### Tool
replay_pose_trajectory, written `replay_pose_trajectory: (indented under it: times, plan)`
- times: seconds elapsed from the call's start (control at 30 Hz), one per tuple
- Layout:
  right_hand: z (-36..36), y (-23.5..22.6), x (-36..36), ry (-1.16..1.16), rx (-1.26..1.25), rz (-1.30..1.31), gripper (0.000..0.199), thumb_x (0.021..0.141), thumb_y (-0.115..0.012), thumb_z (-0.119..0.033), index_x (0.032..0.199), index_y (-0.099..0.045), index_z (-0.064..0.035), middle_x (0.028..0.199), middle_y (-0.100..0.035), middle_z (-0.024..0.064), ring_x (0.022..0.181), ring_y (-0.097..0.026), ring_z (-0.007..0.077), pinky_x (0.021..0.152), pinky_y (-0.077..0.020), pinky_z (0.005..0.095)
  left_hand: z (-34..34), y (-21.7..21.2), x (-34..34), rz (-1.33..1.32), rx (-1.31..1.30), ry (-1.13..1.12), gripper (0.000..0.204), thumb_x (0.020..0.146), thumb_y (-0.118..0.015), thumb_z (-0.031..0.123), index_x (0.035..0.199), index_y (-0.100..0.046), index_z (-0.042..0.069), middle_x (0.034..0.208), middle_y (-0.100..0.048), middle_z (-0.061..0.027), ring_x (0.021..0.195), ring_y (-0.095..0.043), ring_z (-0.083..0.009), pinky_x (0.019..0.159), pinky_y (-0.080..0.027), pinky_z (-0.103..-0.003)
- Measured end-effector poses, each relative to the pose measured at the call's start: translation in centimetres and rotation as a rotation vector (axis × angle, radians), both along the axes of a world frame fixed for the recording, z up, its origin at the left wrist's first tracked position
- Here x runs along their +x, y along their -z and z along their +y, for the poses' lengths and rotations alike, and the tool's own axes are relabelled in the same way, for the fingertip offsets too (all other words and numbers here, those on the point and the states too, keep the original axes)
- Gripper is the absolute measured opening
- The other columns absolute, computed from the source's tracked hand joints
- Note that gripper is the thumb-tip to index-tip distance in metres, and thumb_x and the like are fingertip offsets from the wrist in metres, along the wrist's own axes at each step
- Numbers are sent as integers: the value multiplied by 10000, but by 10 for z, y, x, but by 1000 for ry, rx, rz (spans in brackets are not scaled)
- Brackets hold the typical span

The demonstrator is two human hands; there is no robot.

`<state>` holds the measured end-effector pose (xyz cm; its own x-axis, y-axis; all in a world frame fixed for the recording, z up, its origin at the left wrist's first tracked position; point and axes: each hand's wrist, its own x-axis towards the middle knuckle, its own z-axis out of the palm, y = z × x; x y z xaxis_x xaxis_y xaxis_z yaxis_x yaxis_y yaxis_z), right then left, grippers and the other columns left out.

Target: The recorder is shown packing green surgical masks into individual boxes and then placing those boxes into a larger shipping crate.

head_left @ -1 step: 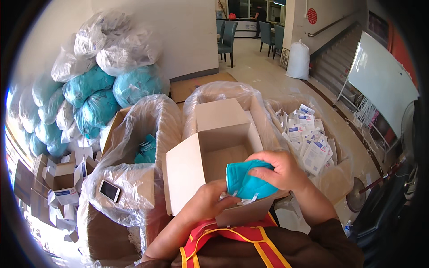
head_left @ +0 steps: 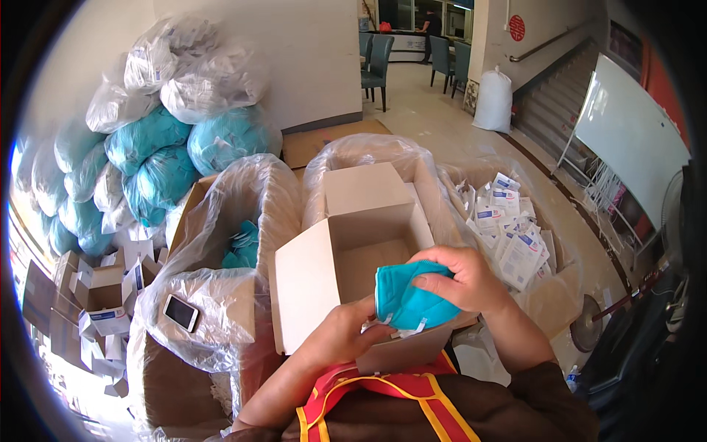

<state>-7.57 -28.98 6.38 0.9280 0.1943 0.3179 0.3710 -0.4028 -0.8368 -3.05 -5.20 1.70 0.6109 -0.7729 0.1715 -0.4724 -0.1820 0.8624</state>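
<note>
Above the near edge of an open brown carton (head_left: 305,291) I hold a teal face mask (head_left: 403,300) with small white tabs along its lower edge. My right hand (head_left: 458,280) grips its right upper side, thumb on the front and fingers behind. My left hand (head_left: 346,330) is closed at the mask's lower left corner, thumb and fingers pinching beside a white tab. The carton's flaps stand spread, and its inside shows bare cardboard. It rests over a larger plastic-lined box (head_left: 368,147).
At left, a plastic-lined box (head_left: 276,195) holds teal masks (head_left: 241,247); a phone (head_left: 181,313) lies on its plastic-covered flap. White printed packets (head_left: 512,228) fill a box at right. Stuffed bags (head_left: 147,136) and small cartons (head_left: 107,291) are piled at far left. A whiteboard (head_left: 630,132) stands right.
</note>
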Motion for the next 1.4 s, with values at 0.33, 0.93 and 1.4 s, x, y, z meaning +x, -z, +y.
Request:
replay_pose_trajectory:
  times: [0.33,0.93,1.4]
  plan:
    - [-1,26,40,-83,577,353,357,912,-676,-196,1201,-580,-10,1053,-663,57,934,-637,120,824,-527,269,-6,-6,2,-943,10,-399,684,711,-716,75,1350,-533,240,1393,-484,-170,1160,-584,-285,930,-456,-410]
    - [42,68,-2,-658,770,550,461,920,-670,-343,1235,-580,-20,1005,-670,81,982,-606,159,921,-434,295,-3,-50,21,-1078,113,-300,359,662,-647,13,1019,-628,53,941,-619,-78,852,-605,-271,763,-481,-383]
    - [56,22,-36,-423,-153,-377,438,880,-674,-74,1304,-613,-161,758,-597,45,638,-603,212,553,-493,326,24,-5,-24,-145,98,86,342,723,-732,65,1014,-553,44,880,-600,-164,848,-615,-386,720,-501,-426]
